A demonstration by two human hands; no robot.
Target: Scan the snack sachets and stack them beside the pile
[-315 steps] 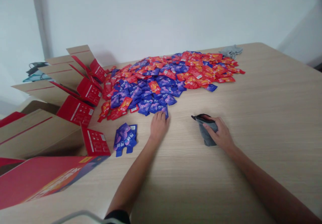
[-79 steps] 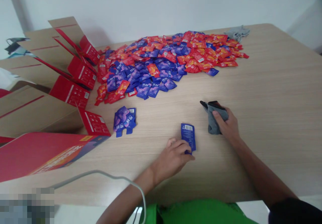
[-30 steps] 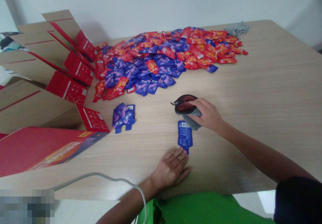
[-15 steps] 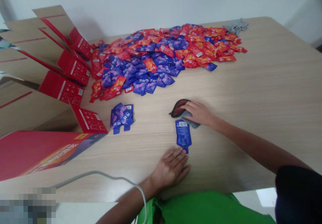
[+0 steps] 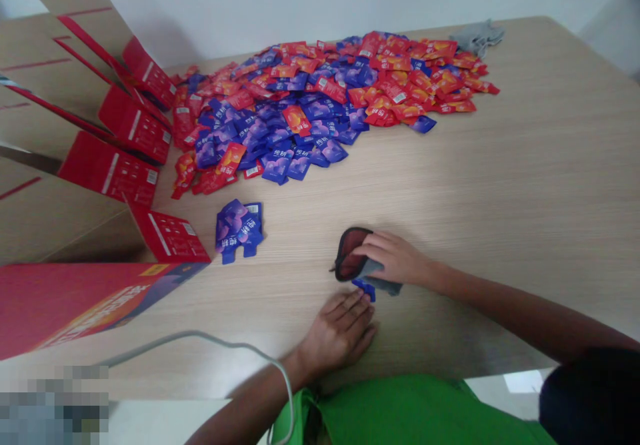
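A blue pouch (image 5: pixel 367 291) lies on the table, mostly hidden under a grey cloth. My left hand (image 5: pixel 336 330) rests flat with its fingers stretched out, the fingertips on the pouch's narrow near end. In my right hand (image 5: pixel 395 258) is the grey cloth (image 5: pixel 383 281), together with a black-edged piece that has a dark red inside (image 5: pixel 351 252); whether the two are joined I cannot tell. The fingers bend around this bundle and press it over the pouch. To the left, several blue pouches (image 5: pixel 239 228) lie overlapping in a small stack.
A large heap of red and blue pouches (image 5: pixel 300 98) spreads along the wall. Open cardboard boxes (image 5: pixel 165 235) stand in a row at the left. Another grey cloth (image 5: pixel 479 37) lies at the far right of the heap. A grey cable (image 5: pixel 200 335) crosses near my left forearm.
My right hand has drawn the cloth toward me, over the blue pouch, which now shows only its near end. My left hand has stayed in place. The view has shifted slightly.
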